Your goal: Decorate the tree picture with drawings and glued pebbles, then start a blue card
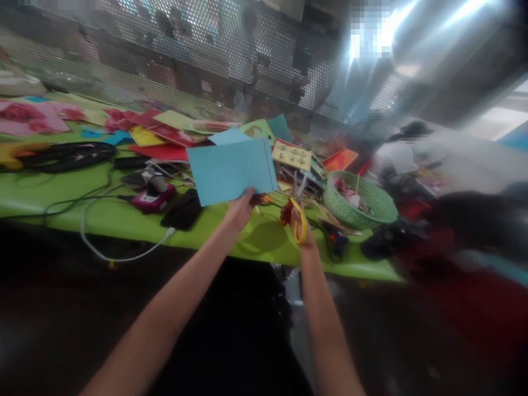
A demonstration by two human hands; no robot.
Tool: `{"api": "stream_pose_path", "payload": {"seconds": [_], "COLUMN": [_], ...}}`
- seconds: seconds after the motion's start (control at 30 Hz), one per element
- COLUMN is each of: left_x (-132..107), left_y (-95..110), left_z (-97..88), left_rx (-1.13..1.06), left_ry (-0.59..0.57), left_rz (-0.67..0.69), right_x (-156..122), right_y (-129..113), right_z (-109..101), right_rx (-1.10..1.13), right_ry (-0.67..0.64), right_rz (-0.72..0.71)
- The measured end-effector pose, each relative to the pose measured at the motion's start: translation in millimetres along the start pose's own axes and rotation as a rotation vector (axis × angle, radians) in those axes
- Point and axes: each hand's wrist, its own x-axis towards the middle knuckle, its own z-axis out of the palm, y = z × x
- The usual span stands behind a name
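A light blue sheet of paper (231, 170) with a thin dark line along its right side is held up over the table. My left hand (242, 210) is closed on its lower edge, thumb in front and the other fingers mostly hidden behind. In my right hand (297, 220) is a pair of scissors (300, 223) with yellow handles, the fingers wrapped round them. The blades point up and stand slightly apart, to the right of the paper and not touching it. Motion blur softens the finer details.
The table has a green cover (264, 236). A green basket (358, 206) with scraps stands at right, near a glue gun (336, 239). At left lie a black phone (182, 210) on a white cable and a magenta power adapter (153, 198). Colored papers (165, 129) pile behind. A person (402, 151) sits farther right.
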Motion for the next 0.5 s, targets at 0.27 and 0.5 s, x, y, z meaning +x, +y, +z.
{"api": "stream_pose_path", "payload": {"seconds": [0.27,0.5], "left_x": [0.0,-8.2], "left_y": [5.7,9.3], "left_z": [4.0,6.6], "left_rx": [-0.024,0.022], "left_ry": [0.005,-0.009], "left_rz": [0.014,0.036], "right_x": [-3.3,-12.1], "right_y": [-4.4,-7.0], "right_z": [21.4,21.6], "right_rx": [-0.193,-0.268], "right_ry": [-0.013,-0.085], "right_rz": [-0.014,0.006]}}
